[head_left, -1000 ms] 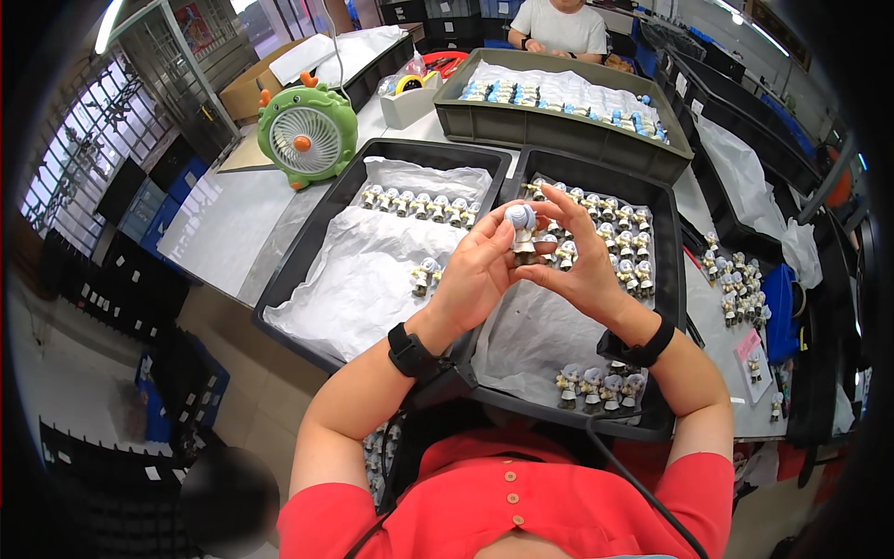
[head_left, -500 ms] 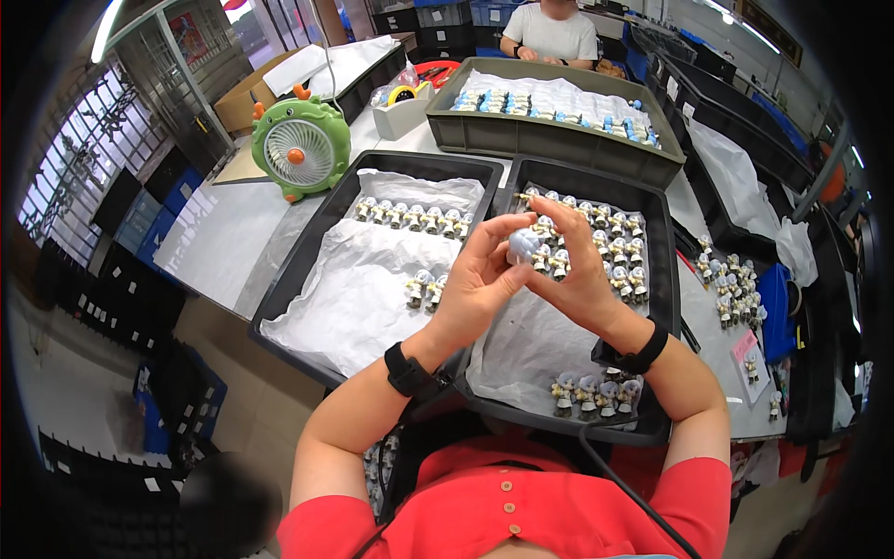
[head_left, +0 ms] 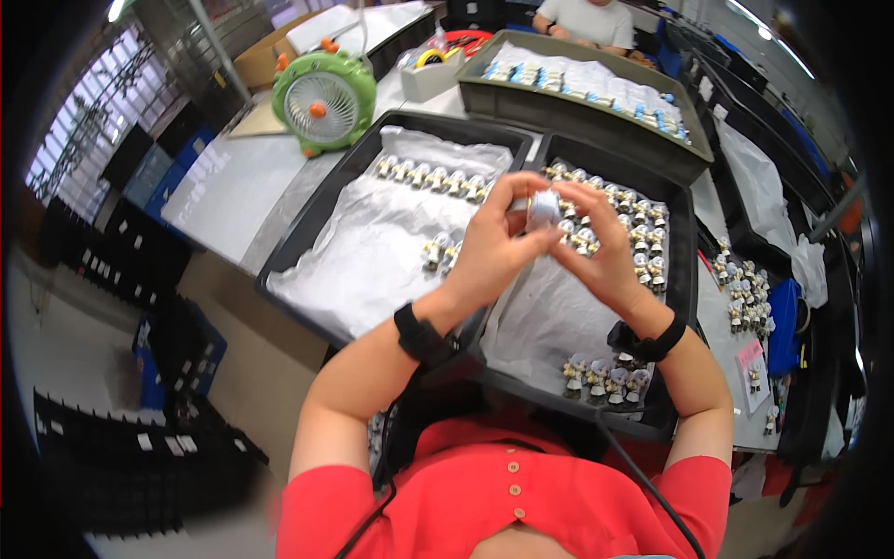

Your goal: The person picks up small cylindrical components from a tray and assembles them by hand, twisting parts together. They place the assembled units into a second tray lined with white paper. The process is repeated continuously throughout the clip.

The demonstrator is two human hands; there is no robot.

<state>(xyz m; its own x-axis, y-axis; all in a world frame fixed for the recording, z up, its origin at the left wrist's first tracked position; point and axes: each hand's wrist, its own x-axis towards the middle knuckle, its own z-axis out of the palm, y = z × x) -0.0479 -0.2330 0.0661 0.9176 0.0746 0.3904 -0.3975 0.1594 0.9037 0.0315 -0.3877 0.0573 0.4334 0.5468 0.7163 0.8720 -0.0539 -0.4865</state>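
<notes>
A small figurine [head_left: 543, 211] with a pale blue-grey head is held up over the inner edges of two black trays. My left hand [head_left: 498, 244] pinches it between thumb and fingers. My right hand [head_left: 603, 244] closes on it from the other side, fingertips against its head; its lower body is hidden by my fingers. Below lies the right black tray [head_left: 687, 312], lined with white paper, with rows of similar figurines [head_left: 643, 238] at its far side and several more [head_left: 605, 380] near me. In the left black tray [head_left: 307, 315] stand a row of figurines [head_left: 433, 177] and a few others [head_left: 438, 252].
A green fan [head_left: 321, 104] stands at the far left, beside a grey holder with tape [head_left: 433, 74]. An olive tray [head_left: 582, 104] of blue-and-white figurines lies at the back, with a person in white [head_left: 596, 20] behind it. More figurines [head_left: 748, 298] cluster on the table at right.
My view has shifted, so the trays sit higher and farther right. My hands still hold the figurine, and it has turned between my fingers.
</notes>
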